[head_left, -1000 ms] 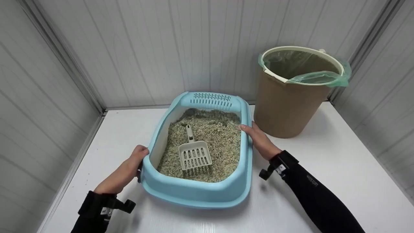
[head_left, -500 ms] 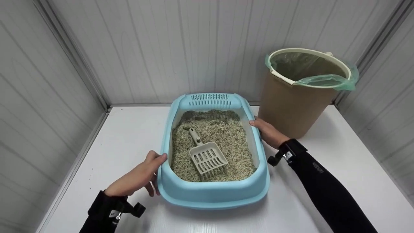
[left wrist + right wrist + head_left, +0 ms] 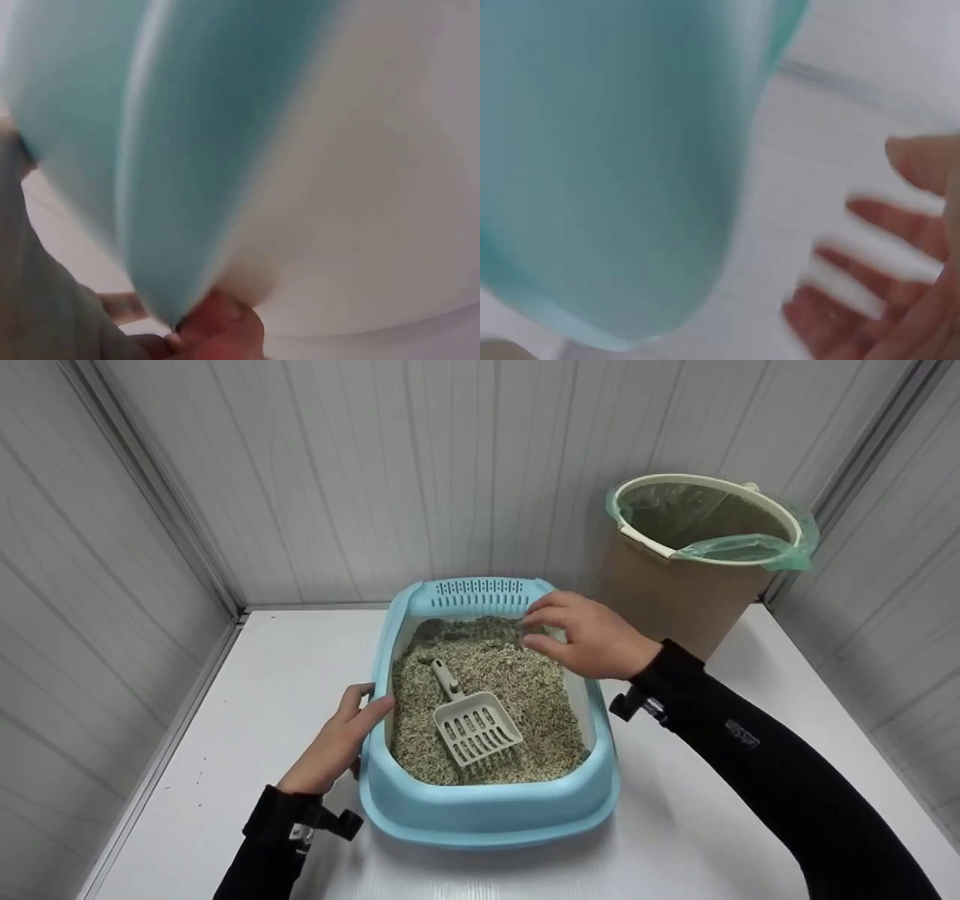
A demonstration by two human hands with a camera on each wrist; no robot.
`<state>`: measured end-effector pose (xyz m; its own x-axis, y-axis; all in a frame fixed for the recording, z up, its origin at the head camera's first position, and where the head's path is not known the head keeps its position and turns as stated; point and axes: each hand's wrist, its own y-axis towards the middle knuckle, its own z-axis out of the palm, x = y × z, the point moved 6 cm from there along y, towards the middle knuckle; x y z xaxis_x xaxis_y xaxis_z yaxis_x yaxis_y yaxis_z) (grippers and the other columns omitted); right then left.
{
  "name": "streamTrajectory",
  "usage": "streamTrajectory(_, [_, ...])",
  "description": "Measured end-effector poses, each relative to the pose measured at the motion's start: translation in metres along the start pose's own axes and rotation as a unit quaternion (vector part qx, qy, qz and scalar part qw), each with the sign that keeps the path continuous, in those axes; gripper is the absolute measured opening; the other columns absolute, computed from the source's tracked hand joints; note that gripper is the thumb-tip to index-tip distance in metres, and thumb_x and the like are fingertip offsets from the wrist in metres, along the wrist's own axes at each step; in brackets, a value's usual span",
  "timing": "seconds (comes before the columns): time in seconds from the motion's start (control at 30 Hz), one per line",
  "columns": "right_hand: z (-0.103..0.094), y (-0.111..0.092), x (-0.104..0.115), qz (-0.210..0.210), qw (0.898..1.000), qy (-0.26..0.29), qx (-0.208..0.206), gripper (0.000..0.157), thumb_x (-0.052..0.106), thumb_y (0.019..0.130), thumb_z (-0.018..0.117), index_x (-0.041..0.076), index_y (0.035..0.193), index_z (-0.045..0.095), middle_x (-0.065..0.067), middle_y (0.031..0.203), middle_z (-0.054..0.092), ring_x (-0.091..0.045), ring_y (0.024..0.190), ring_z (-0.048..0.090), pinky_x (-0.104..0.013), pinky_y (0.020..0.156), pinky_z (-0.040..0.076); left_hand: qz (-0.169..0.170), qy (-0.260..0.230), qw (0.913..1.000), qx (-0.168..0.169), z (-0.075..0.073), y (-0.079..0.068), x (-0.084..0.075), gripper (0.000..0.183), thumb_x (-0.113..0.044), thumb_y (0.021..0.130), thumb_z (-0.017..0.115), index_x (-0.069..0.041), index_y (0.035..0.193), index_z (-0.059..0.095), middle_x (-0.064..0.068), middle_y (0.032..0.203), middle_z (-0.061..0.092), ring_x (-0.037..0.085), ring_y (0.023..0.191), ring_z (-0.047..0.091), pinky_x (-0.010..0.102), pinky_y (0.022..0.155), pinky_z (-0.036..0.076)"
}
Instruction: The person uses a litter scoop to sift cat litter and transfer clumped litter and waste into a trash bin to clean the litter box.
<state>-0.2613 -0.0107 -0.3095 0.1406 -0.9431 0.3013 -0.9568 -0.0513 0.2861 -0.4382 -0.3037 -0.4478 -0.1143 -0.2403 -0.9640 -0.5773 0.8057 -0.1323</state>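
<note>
A light-blue litter box (image 3: 491, 814) stands on the white table, filled with grainy tan litter (image 3: 525, 682). On the litter lies a pale slotted litter scoop (image 3: 478, 727), its handle towards the back left. My left hand (image 3: 334, 750) grips the box's left side, with the thumb at the rim and fingers outside; in the left wrist view, fingertips (image 3: 221, 326) touch the blue edge. My right hand (image 3: 592, 637) hovers over the box's back right part, fingers loosely spread and holding nothing. The right wrist view shows its fingers (image 3: 889, 221) apart from the blue wall.
A brown trash bin (image 3: 660, 592) with a cream rim and a green bag liner (image 3: 750, 549) stands behind and right of the box. Panelled walls (image 3: 300, 495) enclose the table (image 3: 300, 660) at the back and both sides.
The box first turned straighter and shifted right as both hands held its sides. My right hand then let go of the right rim and rose inward over the litter.
</note>
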Motion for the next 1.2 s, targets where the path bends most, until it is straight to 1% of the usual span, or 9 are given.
streamTrajectory(0.1, [0.015,0.029,0.029,-0.094,0.991,-0.083,0.049,0.023,0.020,0.111,0.071,0.008,0.128,0.081,-0.011,0.125,0.076,-0.031,0.117,0.072,-0.050,0.101,0.058,0.004,0.004,0.9999,-0.009,0.001,-0.001,0.000,0.069,-0.064,0.113,0.053,-0.024,0.165,0.033,0.022,0.106,0.059,0.026,0.070,0.057,0.039,0.054,0.039])
streamTrajectory(0.23, [0.047,0.066,0.045,-0.135,0.967,-0.181,0.119,0.027,0.006,0.106,0.070,0.016,0.127,0.083,-0.007,0.109,0.078,-0.024,0.092,0.072,-0.044,0.081,0.062,0.009,0.006,0.9998,-0.016,0.002,0.000,0.001,0.069,-0.065,0.113,0.052,-0.022,0.164,0.034,0.017,0.097,0.056,0.022,0.062,0.044,0.039,0.054,0.032])
streamTrajectory(0.33, [0.074,0.084,0.049,-0.164,0.938,-0.263,0.153,0.034,-0.001,0.105,0.067,0.020,0.123,0.086,-0.005,0.097,0.074,-0.018,0.071,0.059,-0.038,0.065,0.057,0.013,0.007,0.9997,-0.018,0.002,0.002,0.001,0.068,-0.067,0.113,0.052,-0.023,0.162,0.036,0.015,0.089,0.056,0.020,0.058,0.037,0.037,0.054,0.029])
streamTrajectory(0.43, [0.100,0.093,0.051,-0.213,0.899,-0.352,0.149,0.029,0.003,0.109,0.066,0.023,0.111,0.088,-0.005,0.096,0.070,-0.016,0.064,0.048,-0.036,0.058,0.052,0.017,0.004,0.9996,-0.024,0.001,0.003,0.001,0.068,-0.067,0.112,0.053,-0.023,0.160,0.038,0.016,0.088,0.059,0.020,0.057,0.041,0.035,0.052,0.029])
streamTrajectory(0.53, [0.121,0.096,0.053,-0.251,0.866,-0.411,0.134,0.022,0.018,0.112,0.069,0.026,0.099,0.086,-0.004,0.108,0.070,-0.015,0.064,0.051,-0.035,0.057,0.052,0.020,0.005,0.9993,-0.031,0.001,0.003,0.000,0.065,-0.065,0.113,0.053,-0.022,0.159,0.039,0.016,0.092,0.061,0.022,0.060,0.048,0.035,0.052,0.030])
streamTrajectory(0.6, [0.132,0.096,0.052,-0.264,0.852,-0.429,0.140,0.022,0.021,0.111,0.069,0.025,0.094,0.083,-0.004,0.117,0.071,-0.015,0.066,0.055,-0.034,0.057,0.054,0.021,0.008,0.9992,-0.033,0.001,0.003,0.000,0.064,-0.065,0.113,0.053,-0.022,0.159,0.039,0.016,0.093,0.060,0.022,0.061,0.050,0.034,0.052,0.030])
streamTrajectory(0.93, [0.145,0.092,0.054,-0.282,0.830,-0.463,0.134,0.037,0.032,0.117,0.059,0.021,0.086,0.075,0.001,0.116,0.067,-0.014,0.083,0.063,-0.030,0.064,0.056,0.029,0.000,0.9991,-0.032,0.002,0.001,0.002,0.065,-0.063,0.113,0.054,-0.019,0.159,0.040,0.011,0.085,0.054,0.018,0.056,0.038,0.031,0.050,0.029])
streamTrajectory(1.07, [0.130,0.088,0.058,-0.286,0.831,-0.458,0.134,0.035,0.028,0.115,0.062,0.021,0.084,0.075,0.001,0.124,0.068,-0.015,0.095,0.066,-0.030,0.072,0.057,0.027,-0.010,0.9992,-0.029,0.003,0.001,0.003,0.064,-0.063,0.113,0.055,-0.019,0.158,0.039,0.009,0.083,0.053,0.018,0.057,0.041,0.031,0.051,0.029])
streamTrajectory(1.2, [0.098,0.085,0.062,-0.282,0.839,-0.445,0.138,0.018,0.026,0.108,0.072,0.019,0.092,0.078,-0.002,0.124,0.071,-0.020,0.110,0.064,-0.034,0.085,0.057,0.029,-0.015,0.9991,-0.027,0.002,0.000,0.003,0.063,-0.061,0.114,0.054,-0.018,0.156,0.039,0.008,0.082,0.051,0.018,0.059,0.043,0.031,0.051,0.031])
